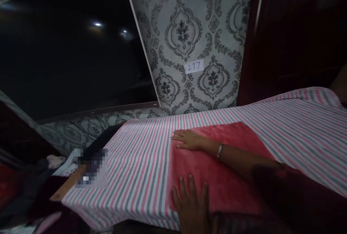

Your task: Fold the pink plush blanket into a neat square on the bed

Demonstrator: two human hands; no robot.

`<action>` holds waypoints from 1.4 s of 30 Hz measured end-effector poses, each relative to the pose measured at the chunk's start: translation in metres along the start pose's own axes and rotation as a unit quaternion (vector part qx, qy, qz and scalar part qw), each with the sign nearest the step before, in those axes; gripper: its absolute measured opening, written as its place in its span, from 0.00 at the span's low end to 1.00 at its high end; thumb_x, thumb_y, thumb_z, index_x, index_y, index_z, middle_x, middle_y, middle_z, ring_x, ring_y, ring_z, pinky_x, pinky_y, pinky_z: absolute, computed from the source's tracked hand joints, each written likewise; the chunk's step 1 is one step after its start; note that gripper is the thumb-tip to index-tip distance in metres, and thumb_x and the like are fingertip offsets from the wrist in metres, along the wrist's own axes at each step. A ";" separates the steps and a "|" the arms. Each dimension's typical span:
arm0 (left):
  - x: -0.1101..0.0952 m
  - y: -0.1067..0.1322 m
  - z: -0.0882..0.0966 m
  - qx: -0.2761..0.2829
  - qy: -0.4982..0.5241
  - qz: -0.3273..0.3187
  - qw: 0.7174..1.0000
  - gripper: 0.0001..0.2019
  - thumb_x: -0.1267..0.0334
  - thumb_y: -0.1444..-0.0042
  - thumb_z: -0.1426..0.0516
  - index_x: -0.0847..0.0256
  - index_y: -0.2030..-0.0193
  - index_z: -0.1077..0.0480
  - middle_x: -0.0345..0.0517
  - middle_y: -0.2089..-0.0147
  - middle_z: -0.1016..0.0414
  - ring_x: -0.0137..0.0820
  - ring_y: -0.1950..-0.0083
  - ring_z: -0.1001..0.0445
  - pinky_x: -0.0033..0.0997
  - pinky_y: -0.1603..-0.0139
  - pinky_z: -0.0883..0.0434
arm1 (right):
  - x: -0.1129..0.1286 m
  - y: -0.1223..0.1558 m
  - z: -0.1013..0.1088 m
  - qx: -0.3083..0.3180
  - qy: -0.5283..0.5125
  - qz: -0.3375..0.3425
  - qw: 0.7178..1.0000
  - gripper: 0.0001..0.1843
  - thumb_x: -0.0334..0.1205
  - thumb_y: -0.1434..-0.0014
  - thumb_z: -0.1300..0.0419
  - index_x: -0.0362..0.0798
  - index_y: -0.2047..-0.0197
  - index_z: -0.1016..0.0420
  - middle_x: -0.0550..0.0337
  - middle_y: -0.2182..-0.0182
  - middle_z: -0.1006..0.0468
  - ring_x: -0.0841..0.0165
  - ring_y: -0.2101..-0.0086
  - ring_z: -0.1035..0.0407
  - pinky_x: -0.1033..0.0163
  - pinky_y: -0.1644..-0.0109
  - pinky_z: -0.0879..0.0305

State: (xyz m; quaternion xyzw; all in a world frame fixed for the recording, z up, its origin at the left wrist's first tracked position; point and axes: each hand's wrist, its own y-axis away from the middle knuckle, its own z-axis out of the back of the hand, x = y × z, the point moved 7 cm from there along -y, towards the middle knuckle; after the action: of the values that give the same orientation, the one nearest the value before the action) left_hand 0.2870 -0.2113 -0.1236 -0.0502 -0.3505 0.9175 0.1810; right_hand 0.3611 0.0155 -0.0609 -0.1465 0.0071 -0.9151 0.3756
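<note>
A folded red plush cloth (225, 176) lies flat on a striped pink, grey and white sheet (141, 161). Fingers spread, my right hand (188, 140) rests palm down near the cloth's far left corner, its forearm reaching in from the right with a bracelet (220, 150) on the wrist. My left hand (191, 201) lies closer to me on the near left part of the cloth, fingers apart and pointing away. Neither hand grips anything. Dark sleeve and shadow hide the near right part of the cloth.
Behind the sheet stand a patterned wall (184, 93) with a paper label (194, 66) reading 277, a large dark screen (76, 53) on the left and a dark red wooden panel (292, 38) on the right. Clothes (46, 187) are heaped at left; a blurred patch sits beside them.
</note>
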 end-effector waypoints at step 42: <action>-0.079 -0.019 0.002 -0.017 0.076 -0.082 0.994 0.42 0.51 0.53 0.33 0.50 0.30 0.38 0.49 0.27 0.39 0.59 0.25 0.52 0.70 0.28 0.55 | -0.051 0.086 0.022 -0.057 0.047 -0.037 0.997 0.33 0.59 0.28 0.54 0.58 0.25 0.48 0.60 0.26 0.53 0.58 0.30 0.56 0.47 0.28 0.56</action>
State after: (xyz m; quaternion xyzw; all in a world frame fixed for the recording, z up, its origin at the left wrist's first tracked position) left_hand 0.3656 -0.2283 -0.1121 -0.0937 -0.3540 0.8871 0.2810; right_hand 0.4599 -0.0089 -0.0639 -0.1243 0.0715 -0.9322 0.3322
